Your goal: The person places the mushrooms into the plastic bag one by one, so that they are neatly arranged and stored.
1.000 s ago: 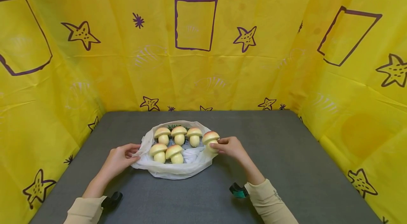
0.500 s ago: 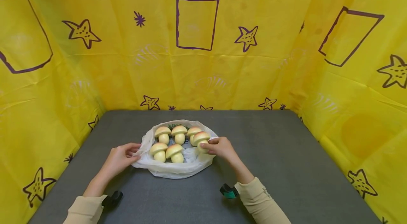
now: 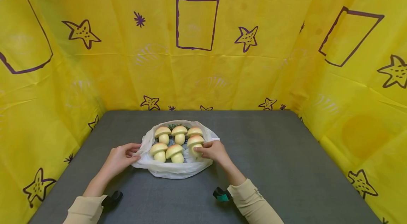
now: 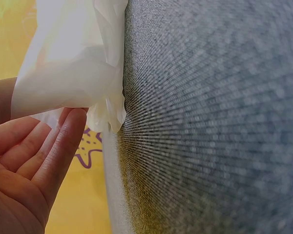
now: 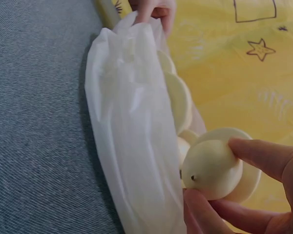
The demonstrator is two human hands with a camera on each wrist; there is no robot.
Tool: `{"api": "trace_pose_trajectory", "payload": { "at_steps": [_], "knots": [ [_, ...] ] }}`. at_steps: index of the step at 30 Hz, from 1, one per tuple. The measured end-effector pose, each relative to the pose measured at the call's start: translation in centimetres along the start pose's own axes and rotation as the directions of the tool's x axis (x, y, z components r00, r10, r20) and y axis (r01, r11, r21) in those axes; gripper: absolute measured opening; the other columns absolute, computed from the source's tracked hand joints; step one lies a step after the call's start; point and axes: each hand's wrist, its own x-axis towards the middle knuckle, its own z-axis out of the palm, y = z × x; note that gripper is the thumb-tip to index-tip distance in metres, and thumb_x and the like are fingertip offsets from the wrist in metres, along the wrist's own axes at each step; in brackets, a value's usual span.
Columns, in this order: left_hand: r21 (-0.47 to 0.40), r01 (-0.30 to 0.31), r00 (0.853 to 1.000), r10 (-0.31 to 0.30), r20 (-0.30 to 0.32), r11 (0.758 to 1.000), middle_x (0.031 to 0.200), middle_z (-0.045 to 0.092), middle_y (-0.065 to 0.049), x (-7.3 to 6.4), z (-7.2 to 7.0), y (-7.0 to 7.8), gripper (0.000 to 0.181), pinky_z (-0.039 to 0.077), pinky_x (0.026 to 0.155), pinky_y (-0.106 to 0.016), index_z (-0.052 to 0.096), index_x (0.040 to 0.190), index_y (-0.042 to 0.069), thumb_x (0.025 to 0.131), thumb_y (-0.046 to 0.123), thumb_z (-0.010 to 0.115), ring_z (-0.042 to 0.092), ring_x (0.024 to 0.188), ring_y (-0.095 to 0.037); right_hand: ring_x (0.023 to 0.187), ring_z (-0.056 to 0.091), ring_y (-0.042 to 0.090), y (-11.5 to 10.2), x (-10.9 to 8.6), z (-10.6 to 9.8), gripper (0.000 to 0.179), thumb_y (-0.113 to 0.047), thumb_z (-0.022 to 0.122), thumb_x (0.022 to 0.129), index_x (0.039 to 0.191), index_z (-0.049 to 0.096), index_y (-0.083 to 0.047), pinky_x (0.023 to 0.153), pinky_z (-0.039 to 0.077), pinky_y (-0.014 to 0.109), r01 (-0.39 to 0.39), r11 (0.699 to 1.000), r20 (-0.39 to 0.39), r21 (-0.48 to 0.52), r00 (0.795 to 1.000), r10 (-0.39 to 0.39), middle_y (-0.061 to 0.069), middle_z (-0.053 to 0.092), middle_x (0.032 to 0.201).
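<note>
A translucent white plastic bag (image 3: 181, 172) lies on the dark table with its mouth spread wide. Several toy mushrooms (image 3: 174, 153), cream with a reddish tint on the caps, stand inside in two rows. My right hand (image 3: 216, 151) pinches one more mushroom (image 5: 212, 168) by its stem at the right end of the front row; its underside shows a small dark hole in the right wrist view. At the bag's left rim my left hand (image 3: 121, 158) pinches the plastic between thumb and fingers (image 4: 71, 131). Some dark green stuff (image 3: 174, 126) shows at the back of the bag.
The dark grey table (image 3: 270, 160) reaches back to a yellow curtain (image 3: 203, 68) printed with purple stars and frames, which stands on three sides. A black wrist strap (image 3: 112, 200) sits at the left cuff, another black strap (image 3: 220, 194) at the right.
My right hand has carried the pinched mushroom leftward from the bag's right rim, then slightly lower, into the front row. The left hand stays at the left rim.
</note>
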Motion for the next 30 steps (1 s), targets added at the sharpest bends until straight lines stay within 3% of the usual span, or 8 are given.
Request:
{"api": "trace_pose_trajectory", "payload": {
  "at_steps": [6,16,30],
  "knots": [
    [-0.002,-0.001,1.0,0.001,-0.007,1.0,0.092,0.071,-0.005,0.0,0.08,-0.14,0.035,0.052,0.066,-0.021,0.069,0.109,0.006,0.076,0.013,0.078,0.064,0.077,-0.014,0.061,0.065,0.012,0.3,-0.06,0.36,0.038,-0.031,0.081,0.072,0.09,0.073,0.001,0.057,0.051,0.023,-0.013,0.999,-0.003,-0.046,1.0,0.013,0.008,0.07,0.07],
    [-0.005,-0.002,1.0,0.002,-0.001,1.0,0.093,0.071,-0.006,0.02,0.08,-0.05,0.034,0.052,0.066,-0.021,0.069,0.109,0.006,0.077,0.013,0.078,0.064,0.077,-0.014,0.054,0.061,0.008,0.56,-0.3,0.84,0.032,-0.035,0.079,0.073,0.077,0.074,-0.003,0.052,0.047,0.021,0.014,0.992,-0.009,-0.122,1.0,-0.015,0.006,0.068,0.062],
    [0.001,0.004,1.0,-0.004,-0.004,1.0,0.093,0.071,-0.006,0.01,0.02,0.11,0.035,0.052,0.066,-0.021,0.069,0.109,0.006,0.076,0.012,0.077,0.065,0.077,-0.015,0.049,0.057,0.006,0.88,-0.47,1.06,0.031,-0.035,0.081,0.071,0.07,0.074,-0.005,0.049,0.044,0.021,0.038,0.983,-0.018,-0.179,0.999,-0.042,0.004,0.066,0.057]
  ]
}}
